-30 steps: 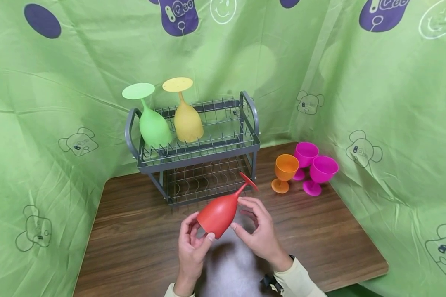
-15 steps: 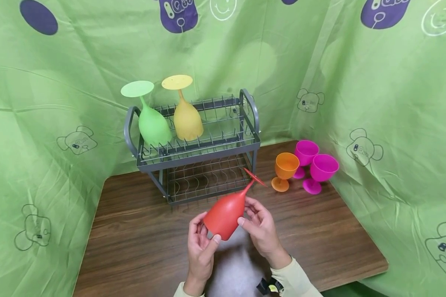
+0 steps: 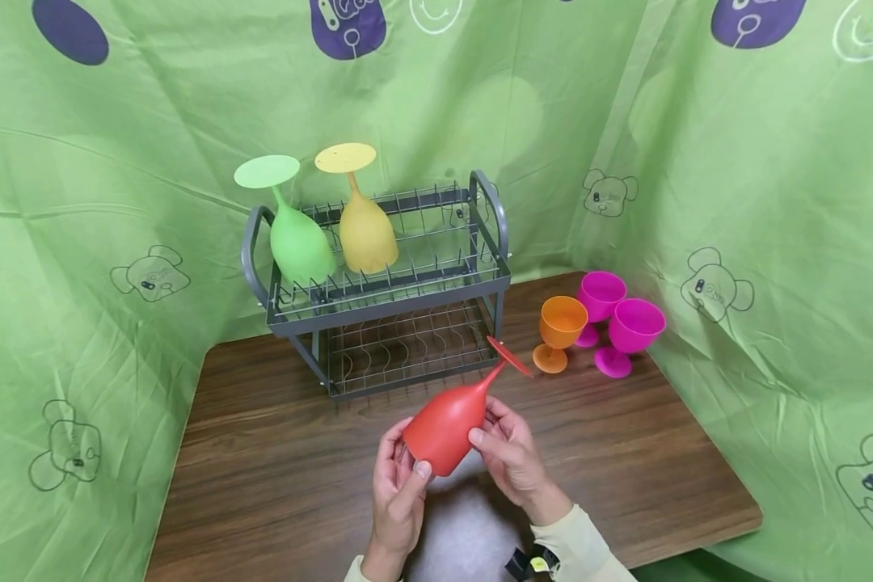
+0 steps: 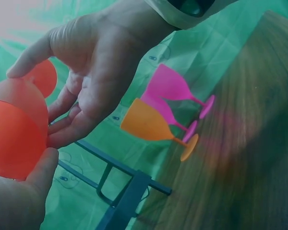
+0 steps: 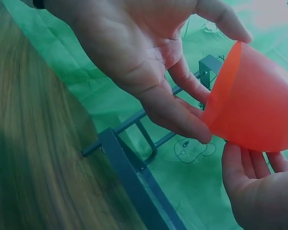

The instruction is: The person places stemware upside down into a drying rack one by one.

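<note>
A red plastic wine goblet (image 3: 447,428) is held above the table in the head view, tilted with its foot up to the right and its mouth down to the left. My left hand (image 3: 400,505) pinches the rim between thumb and fingers. Around the bowl near the stem, my right hand (image 3: 516,465) grips with its thumb in front and fingers behind. In the right wrist view, the left hand (image 5: 149,62) touches the goblet's rim (image 5: 259,96) from the side. The left wrist view has the right hand's (image 4: 96,72) thumb and fingers against the bowl.
Behind the hands stands a dark two-tier dish rack (image 3: 389,307). A green goblet (image 3: 301,242) and a yellow goblet (image 3: 367,234) rest upside down on its upper tier. At right, an orange goblet (image 3: 563,323) and two pink goblets (image 3: 636,327) stand upright on the wooden table (image 3: 276,477).
Both hands and the red goblet have shifted right. The right thumb, off to the side earlier, now lies against the bowl. The goblets on the rack and table have stayed put.
</note>
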